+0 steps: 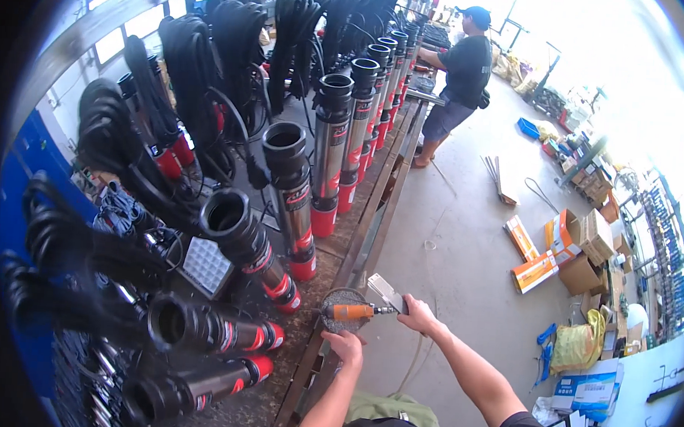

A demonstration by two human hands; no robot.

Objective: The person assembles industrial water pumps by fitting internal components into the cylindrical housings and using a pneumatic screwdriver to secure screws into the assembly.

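The left side is taken up by a brown-topped workbench (340,246), on which a row of steel cylinders (331,155) with black collars and red bases is ranged; reach to the left of the hands is blocked by them. Farther along the bench edge, a co-worker (467,69) in a dark cap is seen. Beyond the row, thick coils of black cable (243,38) are bunched, and orange-and-white boxes (534,273) are strewn on the floor to the right. Among the cylinders a white gridded tray (206,265) is placed.

At the bench's near edge, an orange-bodied tool (352,311) is held across a round grey piece (345,296). By the left hand (344,346), fingers partly curled, the round piece's near rim is touched; whether it is gripped cannot be told. By the right hand (420,316), fingers folded tightly, the dark end of a flat silver piece (384,290) is clasped, just beside the tool's coupling.
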